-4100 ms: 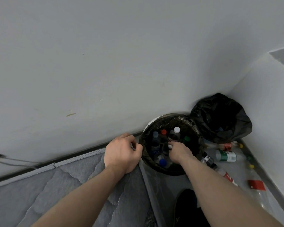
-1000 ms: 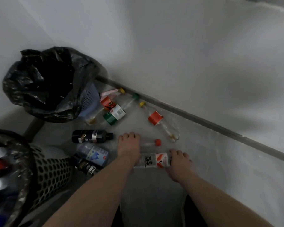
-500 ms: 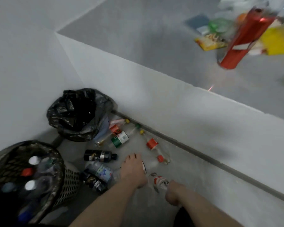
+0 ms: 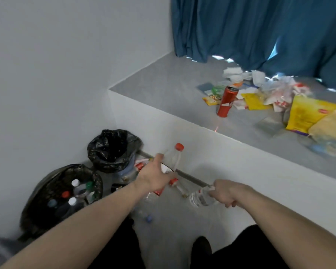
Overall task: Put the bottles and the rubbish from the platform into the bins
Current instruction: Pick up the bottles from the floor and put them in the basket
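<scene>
Starting at the left, you have the mesh bin lined with a black bag [image 4: 37, 195], already part full of capped bottles, and behind it the second bin in a crumpled black bag [image 4: 113, 150], both on the floor against the wall. Your left hand [image 4: 155, 177] is wrapped round the middle of a clear plastic bottle with a red cap [image 4: 174, 158], held above the floor, its long axis tilted with the cap up and slightly right. Your right hand [image 4: 224, 193] grips a clear labelled plastic bottle [image 4: 199, 199] by one end; it lies nearly level, its free end pointing left towards the bins. Both look empty, so expect them light, thin-walled and easily dented; mid-body holds should be safest. Further right, the red drinks can [image 4: 226, 100] stands upright on the grey platform [image 4: 163, 88] beside the heap of wrappers and paper rubbish [image 4: 279, 94].
</scene>
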